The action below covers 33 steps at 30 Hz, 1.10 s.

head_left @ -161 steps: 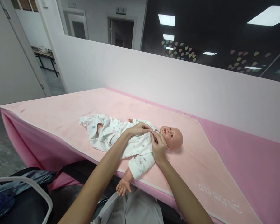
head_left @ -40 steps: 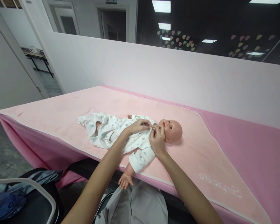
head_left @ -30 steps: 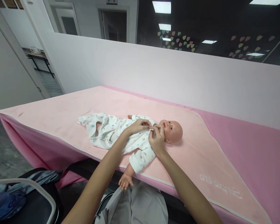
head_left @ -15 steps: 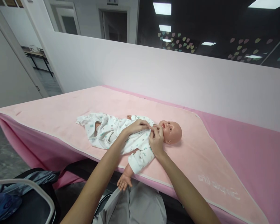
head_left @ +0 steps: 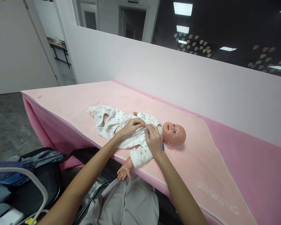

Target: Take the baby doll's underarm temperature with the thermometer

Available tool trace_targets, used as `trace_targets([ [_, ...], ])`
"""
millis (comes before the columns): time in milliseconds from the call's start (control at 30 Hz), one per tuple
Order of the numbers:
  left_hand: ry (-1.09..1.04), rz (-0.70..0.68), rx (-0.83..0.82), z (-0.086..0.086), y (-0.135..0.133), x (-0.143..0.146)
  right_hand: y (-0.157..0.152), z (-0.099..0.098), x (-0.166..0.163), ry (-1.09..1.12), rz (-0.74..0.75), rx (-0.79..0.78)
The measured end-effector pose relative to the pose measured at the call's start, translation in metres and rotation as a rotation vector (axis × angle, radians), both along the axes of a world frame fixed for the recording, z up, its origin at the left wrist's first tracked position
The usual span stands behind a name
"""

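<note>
Now both hands are on the doll [head_left: 152, 134], which lies on its back on the pink towel [head_left: 84, 100], head to the right, one bare arm hanging over the near edge. Left hand [head_left: 131, 126] rests on the chest of the white romper [head_left: 118, 123], fingers curled together onto the cloth. Right hand [head_left: 153, 142] sits just below the chin, fingertips pinched on the romper's collar, touching the left hand's fingers.
</note>
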State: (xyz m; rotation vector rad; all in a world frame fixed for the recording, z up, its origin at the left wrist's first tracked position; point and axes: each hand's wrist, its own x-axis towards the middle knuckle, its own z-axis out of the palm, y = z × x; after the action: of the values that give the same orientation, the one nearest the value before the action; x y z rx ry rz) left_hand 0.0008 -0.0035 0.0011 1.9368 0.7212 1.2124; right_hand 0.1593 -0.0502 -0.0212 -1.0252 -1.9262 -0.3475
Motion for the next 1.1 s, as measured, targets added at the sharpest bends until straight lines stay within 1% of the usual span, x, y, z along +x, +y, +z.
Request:
trace_targets([
  [133, 0.036, 0.025, 0.096, -0.001, -0.009, 0.003, -0.001, -0.001, 0.001, 0.024, 0.009, -0.031],
  [333, 0.078, 0.055, 0.137, 0.000, -0.012, 0.003, -0.003, -0.001, 0.002, -0.008, -0.051, -0.017],
  [500, 0.128, 0.064, 0.198, -0.002, -0.014, 0.001, -0.002, -0.002, 0.001, 0.052, -0.053, -0.001],
  [700, 0.282, 0.071, 0.220, -0.001, -0.015, 0.001, -0.001, -0.003, 0.000, 0.086, -0.029, -0.006],
  [833, 0.284, 0.067, 0.208, 0.003, -0.018, 0.001, 0.000, -0.005, -0.001, 0.106, -0.029, -0.002],
  [933, 0.268, 0.033, 0.189, 0.005, -0.019, -0.001, 0.001, -0.006, 0.000, 0.115, -0.029, -0.004],
  [1000, 0.277, 0.025, 0.177, 0.005, -0.018, -0.002, 0.001, -0.007, 0.000, 0.121, -0.025, -0.004],
  [1100, 0.305, 0.055, 0.202, 0.002, -0.017, -0.001, 0.002, -0.007, 0.000, 0.129, -0.021, -0.006],
])
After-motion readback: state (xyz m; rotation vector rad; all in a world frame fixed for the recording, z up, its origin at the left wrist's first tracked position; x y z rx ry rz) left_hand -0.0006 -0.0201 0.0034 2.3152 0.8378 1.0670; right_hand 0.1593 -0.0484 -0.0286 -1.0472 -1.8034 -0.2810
